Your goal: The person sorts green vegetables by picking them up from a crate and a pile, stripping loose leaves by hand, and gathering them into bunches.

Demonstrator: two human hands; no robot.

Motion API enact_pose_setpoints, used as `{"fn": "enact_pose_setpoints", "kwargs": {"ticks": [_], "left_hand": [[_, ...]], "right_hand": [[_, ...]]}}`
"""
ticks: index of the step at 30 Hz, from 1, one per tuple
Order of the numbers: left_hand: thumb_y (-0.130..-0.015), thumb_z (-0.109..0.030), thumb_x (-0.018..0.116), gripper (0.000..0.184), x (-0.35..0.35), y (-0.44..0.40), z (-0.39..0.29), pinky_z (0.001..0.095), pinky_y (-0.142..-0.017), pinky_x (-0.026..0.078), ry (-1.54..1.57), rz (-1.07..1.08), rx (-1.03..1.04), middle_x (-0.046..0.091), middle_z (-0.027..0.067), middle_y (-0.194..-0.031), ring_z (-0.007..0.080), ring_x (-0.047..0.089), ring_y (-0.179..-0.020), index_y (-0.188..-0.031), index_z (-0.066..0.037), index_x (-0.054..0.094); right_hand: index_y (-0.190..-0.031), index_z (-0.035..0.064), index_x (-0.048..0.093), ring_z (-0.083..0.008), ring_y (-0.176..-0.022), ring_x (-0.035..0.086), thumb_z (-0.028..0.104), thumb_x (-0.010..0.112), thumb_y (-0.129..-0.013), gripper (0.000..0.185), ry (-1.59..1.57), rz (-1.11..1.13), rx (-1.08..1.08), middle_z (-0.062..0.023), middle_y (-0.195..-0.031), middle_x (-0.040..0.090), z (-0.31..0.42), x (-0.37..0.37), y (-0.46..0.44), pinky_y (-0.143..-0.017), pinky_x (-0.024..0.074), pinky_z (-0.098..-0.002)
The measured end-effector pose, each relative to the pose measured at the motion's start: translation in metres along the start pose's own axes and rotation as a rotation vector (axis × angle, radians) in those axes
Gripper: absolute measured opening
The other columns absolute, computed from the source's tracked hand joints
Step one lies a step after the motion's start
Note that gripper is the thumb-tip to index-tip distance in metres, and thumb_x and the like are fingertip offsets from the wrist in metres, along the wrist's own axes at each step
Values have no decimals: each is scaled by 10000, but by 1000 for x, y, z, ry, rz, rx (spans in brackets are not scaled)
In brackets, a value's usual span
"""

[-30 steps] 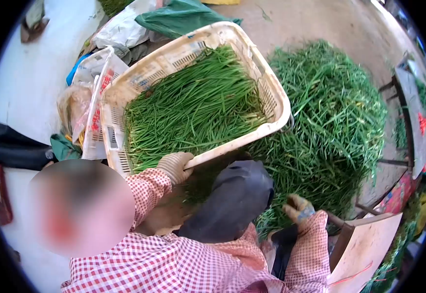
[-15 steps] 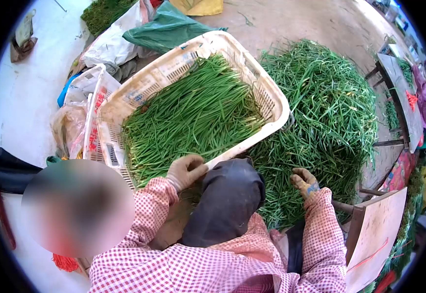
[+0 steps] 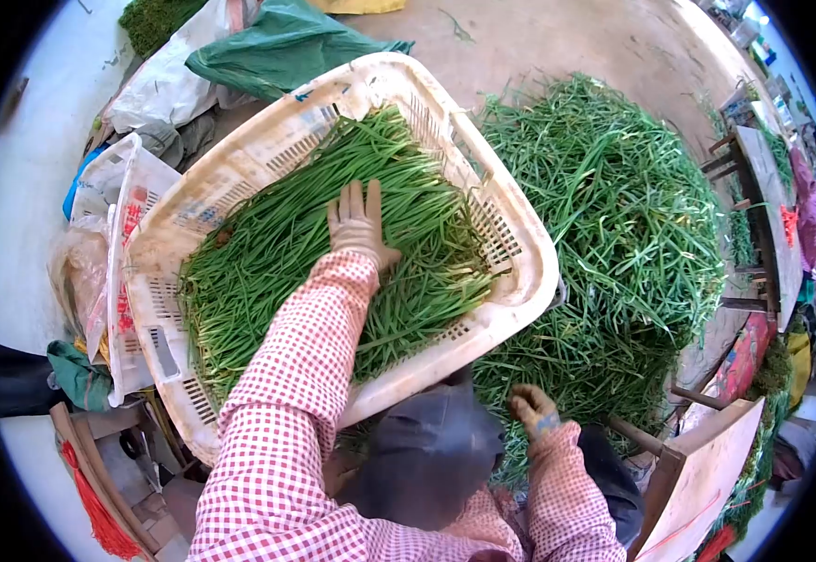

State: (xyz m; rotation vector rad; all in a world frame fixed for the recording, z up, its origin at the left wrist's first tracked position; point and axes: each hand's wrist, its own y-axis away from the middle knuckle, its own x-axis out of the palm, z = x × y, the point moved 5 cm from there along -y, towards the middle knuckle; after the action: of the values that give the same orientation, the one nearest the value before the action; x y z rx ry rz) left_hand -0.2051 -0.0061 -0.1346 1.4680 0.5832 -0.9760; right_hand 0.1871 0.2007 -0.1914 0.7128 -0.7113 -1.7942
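My left hand (image 3: 359,228), in a pale glove, lies palm down with fingers spread on long green chives (image 3: 286,220). These are laid in rows inside a large, stained white plastic basket (image 3: 529,248) with slotted walls. Beside my knee, my gloved right hand (image 3: 532,409) has its fingers curled in, with no object visible in them. It is close to the lower edge of a big loose heap of green leaves (image 3: 604,215), right of the basket. My dark-trousered knee (image 3: 436,440) is against the basket's near side.
Left of the basket stands another white crate (image 3: 136,197) with red writing. Behind are a green sack (image 3: 286,47) and a white sack (image 3: 169,80). Wooden stools (image 3: 698,478) line the right side. Red ties (image 3: 99,510) hang at lower left, near scissors (image 3: 146,454).
My left hand has gone from the basket's near rim out onto the chives, its fingers now spread. My right hand is lower and further left in view. The view has shifted.
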Motion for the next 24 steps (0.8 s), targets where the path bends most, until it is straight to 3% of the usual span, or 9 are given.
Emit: {"fn": "enact_pose_setpoints", "kwargs": {"ticks": [4,7,9,10,12,17,20,22,24], "left_hand": [[-539,-518,838,1305,-5,-32,24,448,-1149,93,65,-6,-74,157,149,-1516,250,122,-1416,-1478,-128,20],[-546,-474,858,1217,-9,-31,10,428,-1092,281,16,-58,-65,353,176,-1409,267,346,-1310,-1450,-77,147],[-630,-406,836,1003,-3,-29,1,372,-925,462,99,137,-220,535,171,-1191,255,539,-1070,-1379,-43,275],[-693,-346,807,828,-4,-16,-5,302,-784,520,30,-36,-153,593,147,-1020,222,584,-884,-1305,-24,352],[-659,-286,834,867,13,-12,-1,364,-914,459,103,-39,-136,574,166,-1142,273,553,-1090,-1320,-17,342],[-626,-312,850,912,26,-17,5,368,-925,450,103,-210,-57,541,169,-1200,291,545,-1108,-1323,-28,336],[-626,-315,847,968,23,-24,6,375,-934,453,49,-297,-23,501,174,-1254,299,531,-1137,-1365,-45,283],[-611,-305,858,1005,16,-29,7,358,-1001,418,203,5,-65,479,200,-1309,308,476,-1213,-1383,-25,279],[-616,-279,852,969,11,-33,15,357,-995,428,270,-5,-47,506,204,-1285,311,516,-1171,-1374,-28,303]], "right_hand": [[-1180,-41,530,-147,-716,595,147,582,-902,339,-312,-159,102,-125,-941,632,-91,-9,-4,-615,491,-273],[-1150,-32,490,-148,-634,539,93,541,-909,276,-418,-245,224,-88,-834,580,-119,-10,-15,-530,446,-259],[-1144,-26,485,-143,-581,504,75,533,-899,269,-488,-258,282,-93,-800,561,-126,-3,-28,-489,408,-257],[-1144,-26,485,-143,-581,504,75,533,-899,269,-499,-242,276,-93,-800,561,-131,6,-33,-489,408,-257],[-1141,-13,487,-140,-576,491,61,531,-892,264,-517,-159,246,-94,-786,550,-135,30,-44,-494,402,-252],[-1133,-1,503,-139,-595,499,84,589,-883,278,-401,-77,242,-102,-809,569,-126,66,-45,-500,413,-263],[-1063,42,565,-119,-591,494,88,598,-890,183,-499,-250,-114,-54,-768,591,-82,33,-57,-494,402,-251],[-1050,24,564,-86,-609,499,93,560,-903,163,-626,-405,-294,-46,-801,616,-17,0,-52,-525,396,-211],[-1079,43,562,-80,-659,533,127,576,-916,184,-495,-563,-491,-33,-821,636,57,-30,-40,-574,429,-206]]}}
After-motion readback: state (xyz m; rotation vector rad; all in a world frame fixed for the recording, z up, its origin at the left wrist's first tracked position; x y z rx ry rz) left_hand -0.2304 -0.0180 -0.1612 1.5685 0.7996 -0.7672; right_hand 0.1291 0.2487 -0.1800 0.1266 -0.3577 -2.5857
